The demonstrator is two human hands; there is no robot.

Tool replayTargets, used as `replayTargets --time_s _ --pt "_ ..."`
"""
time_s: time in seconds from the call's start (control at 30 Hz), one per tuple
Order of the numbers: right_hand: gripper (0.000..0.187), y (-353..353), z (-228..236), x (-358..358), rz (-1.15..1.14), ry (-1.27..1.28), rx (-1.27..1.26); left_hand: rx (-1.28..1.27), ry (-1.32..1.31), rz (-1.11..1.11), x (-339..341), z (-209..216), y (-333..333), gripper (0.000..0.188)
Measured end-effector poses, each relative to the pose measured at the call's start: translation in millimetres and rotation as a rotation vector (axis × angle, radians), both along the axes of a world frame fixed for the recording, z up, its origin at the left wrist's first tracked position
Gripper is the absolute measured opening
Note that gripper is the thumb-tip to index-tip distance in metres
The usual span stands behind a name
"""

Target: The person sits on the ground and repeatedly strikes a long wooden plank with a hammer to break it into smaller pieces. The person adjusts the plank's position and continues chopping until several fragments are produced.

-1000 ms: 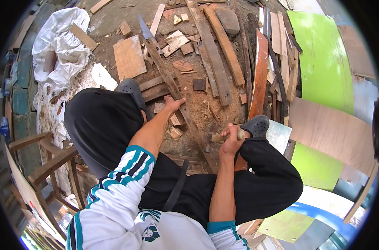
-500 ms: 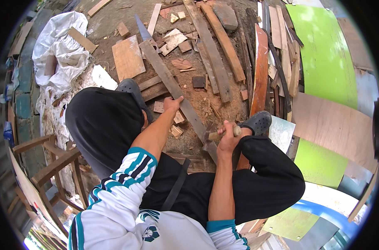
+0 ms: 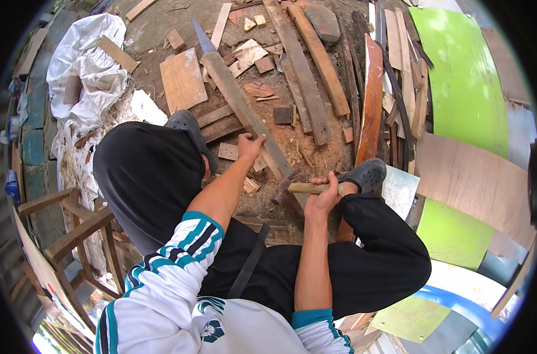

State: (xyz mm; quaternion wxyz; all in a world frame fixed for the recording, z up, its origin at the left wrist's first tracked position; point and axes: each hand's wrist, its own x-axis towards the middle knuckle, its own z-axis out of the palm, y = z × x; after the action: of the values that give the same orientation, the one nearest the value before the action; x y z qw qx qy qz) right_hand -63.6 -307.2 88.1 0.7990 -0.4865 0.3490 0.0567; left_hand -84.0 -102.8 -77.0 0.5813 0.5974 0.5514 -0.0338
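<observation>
the left hand (image 3: pixel 251 144) grips the long plank (image 3: pixel 245 112) lying on the dirt between the 2 knees, the right hand (image 3: pixel 323 194) is clenched on a hammer (image 3: pixel 295 189) touching it, and a bad swing could hit fingers.

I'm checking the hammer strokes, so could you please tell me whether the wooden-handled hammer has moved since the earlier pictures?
Yes. The wooden-handled hammer in the right hand has shifted slightly down and left along the long grey plank, away from the dark clog it sat beside earlier.
</observation>
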Motion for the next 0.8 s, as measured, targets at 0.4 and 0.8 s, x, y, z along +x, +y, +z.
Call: replayTargets --time_s 0.4,0.8 --pt "0.030 1.2 6.9 8.2 -0.025 0.076 -0.123 0.179 0.273 -0.063 -5.4 47.5 -11.9 0.090" --pt "0.025 -4.1 -17.0 -1.1 0.102 0.242 -0.093 -0.035 0.124 -0.181 -20.3 5.4 21.2 0.115"
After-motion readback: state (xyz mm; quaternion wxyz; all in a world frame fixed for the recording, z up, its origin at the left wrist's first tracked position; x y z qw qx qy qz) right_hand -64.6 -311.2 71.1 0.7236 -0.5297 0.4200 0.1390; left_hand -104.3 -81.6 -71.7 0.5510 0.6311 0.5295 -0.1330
